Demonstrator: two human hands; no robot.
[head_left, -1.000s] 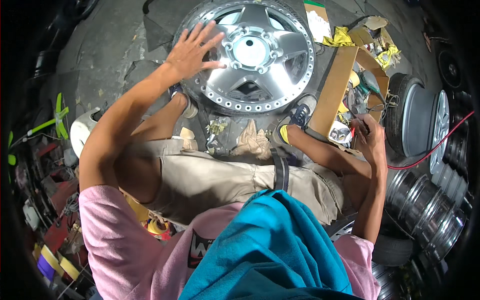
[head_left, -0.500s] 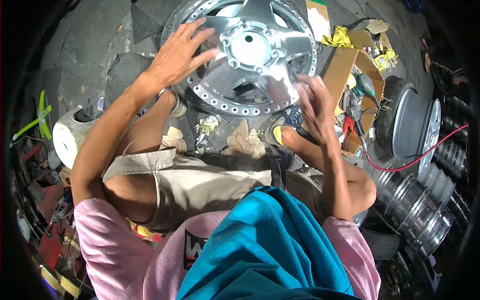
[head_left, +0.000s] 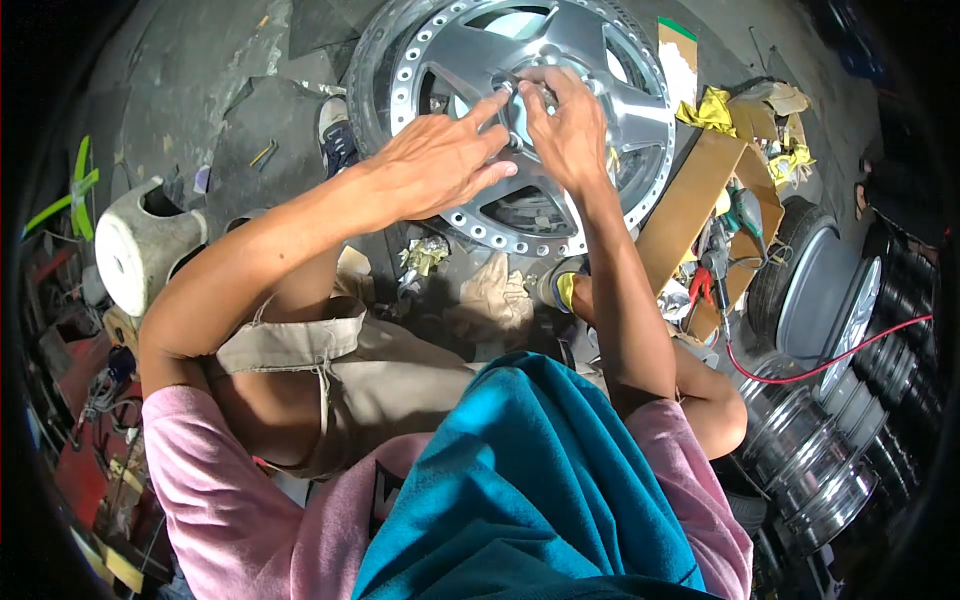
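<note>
Silver wheel (head_left: 580,35) lies face-up on the grey floor (head_left: 235,150), just ahead of the person. The left hand (head_left: 430,165) has its grip loose, fingers apart, index tip near the wheel's middle. The right hand (head_left: 575,130) is bunched up right beside it; honestly can't tell if that grip is clamped on some small part. Looks to me like a fiddly fingertip step, so the next move probably calls for steady, well-lined-up fingers. Off to the right there's a cardboard box (head_left: 690,195) of tools, plus a red hose (head_left: 770,378).
</note>
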